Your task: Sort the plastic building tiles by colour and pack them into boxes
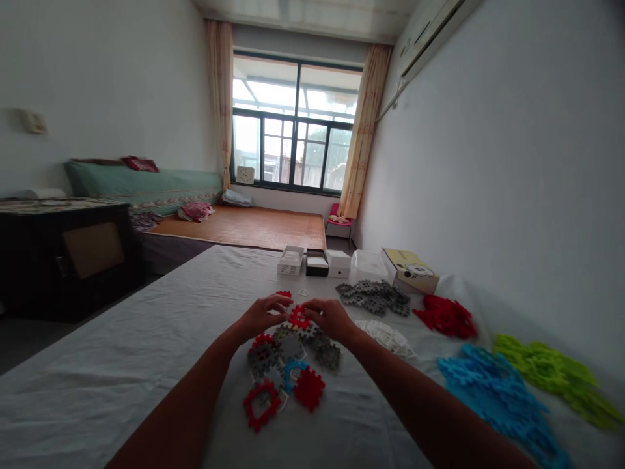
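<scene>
Between my hands is a red toothed plastic building piece [299, 317] with openings in its middle. My left hand [262, 316] has its curved fingers at the piece's left edge, and my right hand [333, 319] pinches its right side. Just below, a cluster of joined or overlapping pieces lies on the cloth, with grey pieces [328, 355], a blue one [293, 374], a solid red one [309, 389] and a red frame [261, 405]. Which of these are linked together I cannot tell. Another red piece [284, 295] shows partly behind my left fingers.
On the white cloth [161, 345] lie piles of grey [374, 297], white [385, 339], red [445, 316], blue [493, 394] and green pieces [547, 368]. Small boxes [291, 260], a clear container [370, 264] and a yellow carton [411, 270] line the far edge.
</scene>
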### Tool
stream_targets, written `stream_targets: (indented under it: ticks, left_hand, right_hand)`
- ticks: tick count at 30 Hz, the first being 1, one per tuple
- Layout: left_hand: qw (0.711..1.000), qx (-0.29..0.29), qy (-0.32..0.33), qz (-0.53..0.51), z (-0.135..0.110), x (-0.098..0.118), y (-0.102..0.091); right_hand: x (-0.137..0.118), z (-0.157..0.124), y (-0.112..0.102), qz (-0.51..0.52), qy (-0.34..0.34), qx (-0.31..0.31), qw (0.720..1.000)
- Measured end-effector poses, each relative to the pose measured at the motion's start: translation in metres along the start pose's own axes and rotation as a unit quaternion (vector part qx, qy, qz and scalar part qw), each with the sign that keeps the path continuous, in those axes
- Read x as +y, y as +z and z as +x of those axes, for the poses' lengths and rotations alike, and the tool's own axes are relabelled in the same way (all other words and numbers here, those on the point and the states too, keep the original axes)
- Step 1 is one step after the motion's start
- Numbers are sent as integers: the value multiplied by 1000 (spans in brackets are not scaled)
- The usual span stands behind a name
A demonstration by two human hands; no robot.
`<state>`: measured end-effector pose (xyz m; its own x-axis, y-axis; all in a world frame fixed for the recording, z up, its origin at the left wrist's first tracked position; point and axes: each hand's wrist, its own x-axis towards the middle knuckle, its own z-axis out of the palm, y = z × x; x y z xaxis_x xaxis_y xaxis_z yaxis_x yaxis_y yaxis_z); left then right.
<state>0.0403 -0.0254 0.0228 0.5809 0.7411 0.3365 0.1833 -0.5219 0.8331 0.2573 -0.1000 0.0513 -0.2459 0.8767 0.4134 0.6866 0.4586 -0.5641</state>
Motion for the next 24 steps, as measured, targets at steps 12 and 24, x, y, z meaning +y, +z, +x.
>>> stream_targets:
  ticks: [12, 24]
  left_hand:
    - [993, 16, -22, 118, 5, -22, -5]
    - [989, 8, -38, 142, 2, -23, -4]
  right_hand:
    - [194, -109, -239, -225, 371, 344, 833]
    - [113, -68, -145, -139, 170, 144, 965]
